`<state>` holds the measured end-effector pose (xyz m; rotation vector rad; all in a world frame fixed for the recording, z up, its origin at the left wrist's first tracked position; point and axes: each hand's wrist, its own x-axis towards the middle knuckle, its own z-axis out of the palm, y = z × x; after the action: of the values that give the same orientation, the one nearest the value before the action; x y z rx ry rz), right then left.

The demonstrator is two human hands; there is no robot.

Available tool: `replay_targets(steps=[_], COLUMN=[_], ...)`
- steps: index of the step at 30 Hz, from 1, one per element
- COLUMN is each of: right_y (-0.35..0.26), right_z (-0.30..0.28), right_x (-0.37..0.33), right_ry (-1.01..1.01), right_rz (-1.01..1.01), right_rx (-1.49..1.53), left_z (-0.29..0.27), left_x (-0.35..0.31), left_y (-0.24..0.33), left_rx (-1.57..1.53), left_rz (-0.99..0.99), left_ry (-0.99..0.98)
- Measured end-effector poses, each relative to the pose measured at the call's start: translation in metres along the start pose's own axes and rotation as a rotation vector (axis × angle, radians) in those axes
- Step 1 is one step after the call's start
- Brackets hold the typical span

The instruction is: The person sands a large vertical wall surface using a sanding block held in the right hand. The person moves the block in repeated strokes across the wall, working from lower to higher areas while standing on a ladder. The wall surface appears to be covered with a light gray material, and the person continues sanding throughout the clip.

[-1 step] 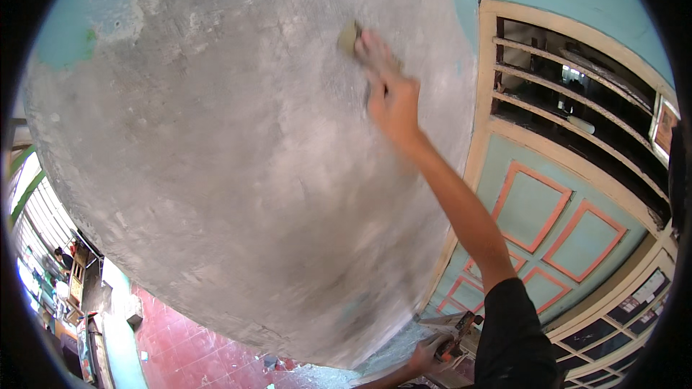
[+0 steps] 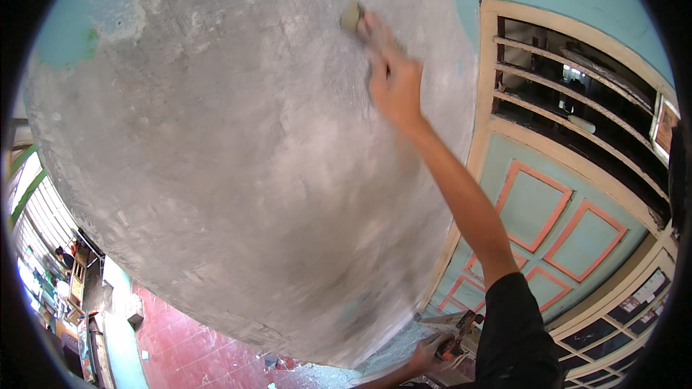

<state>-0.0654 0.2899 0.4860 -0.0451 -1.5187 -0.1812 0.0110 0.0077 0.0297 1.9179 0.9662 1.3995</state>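
Of our two hands, the right hand (image 2: 396,90) is closed around a blurred hand tool with an olive-yellow, blocky end (image 2: 352,16), raised against the upper part of the wall, while the left hand (image 2: 427,354) sits low beside an orange-and-black object (image 2: 450,348), though we cannot tell whether it grips it. Before us spreads a rough, mottled grey plaster wall (image 2: 216,144), with flaking turquoise paint (image 2: 68,32) at its upper left and red floor tiles (image 2: 184,338) strewn with pale debris below. To our right stand a cream slatted wooden vent (image 2: 484,50) and a pale green door with raised, orange-edged rectangular panels (image 2: 533,209).
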Motion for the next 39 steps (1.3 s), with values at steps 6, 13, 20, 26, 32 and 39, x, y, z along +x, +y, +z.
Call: replay_targets(steps=[6,13,20,26,32,39], right_y=[0.023,0.007,-0.025,-0.026,-0.019,-0.06], right_z=[-0.004,0.011,-0.021,-0.032,-0.004,0.016], right_x=[0.115,-0.015,-0.183,-0.181,-0.096,-0.136], right_ry=[0.097,0.061,-0.251,-0.245,0.161,0.155], right_rz=[0.264,0.023,0.013,0.047,0.304,0.343], right_rx=[-0.124,-0.048,-0.007,-0.064,-0.117,-0.149], left_z=[-0.009,-0.01,-0.009,-0.009,-0.004,0.002], left_x=[0.02,0.02,0.024,0.022,0.02,0.018], left_y=[0.014,0.015,0.015,0.02,0.011,-0.006], left_rx=[0.055,0.055,0.042,0.022,0.043,0.018], left_rz=[0.004,-0.061,-0.014,-0.067,-0.008,-0.046], left_ry=[0.011,-0.016,0.018,0.038,0.055,-0.031])
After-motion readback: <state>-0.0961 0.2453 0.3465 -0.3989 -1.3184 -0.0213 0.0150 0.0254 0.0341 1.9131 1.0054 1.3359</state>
